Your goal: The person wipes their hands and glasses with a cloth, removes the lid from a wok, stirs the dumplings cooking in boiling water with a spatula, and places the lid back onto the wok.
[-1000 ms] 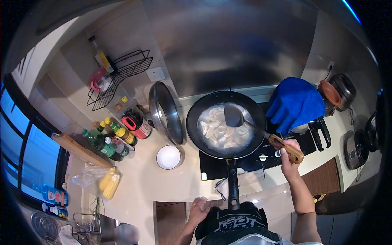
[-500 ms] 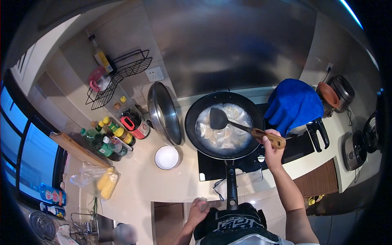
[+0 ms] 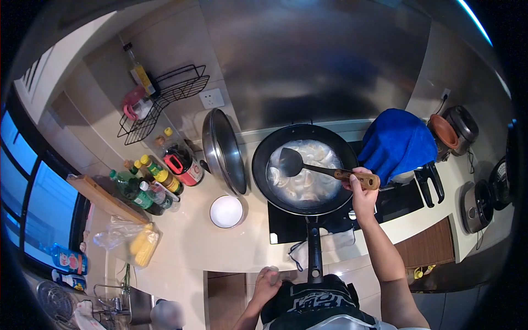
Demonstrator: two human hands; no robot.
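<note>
My right hand (image 3: 363, 190) is closed around the wooden handle of a spatula (image 3: 291, 162). Its dark blade is over the left part of a black wok (image 3: 258, 176), among dumplings (image 3: 313, 191) in cloudy, foamy liquid. Down by the counter's front edge is my left hand (image 3: 267, 286), left of the wok's long handle, with its fingers curled in. Whatever it may hold is hidden. A white bowl (image 3: 226, 212) stands on the counter left of the wok, and a large metal lid (image 3: 224, 151) leans upright behind it.
The wok sits on a black cooktop (image 3: 286, 228); a cloth (image 3: 335, 240) lies at its front. Blue fabric (image 3: 399, 143) drapes a pot to the right. Sauce bottles (image 3: 165, 179) and a bag of corn (image 3: 144, 245) stand left, near the sink (image 3: 140, 305). Appliances (image 3: 476, 203) line the right side.
My right hand and the spatula have shifted slightly left, with the blade a little lower in the wok. The view has also moved slightly; my left hand stays where it was.
</note>
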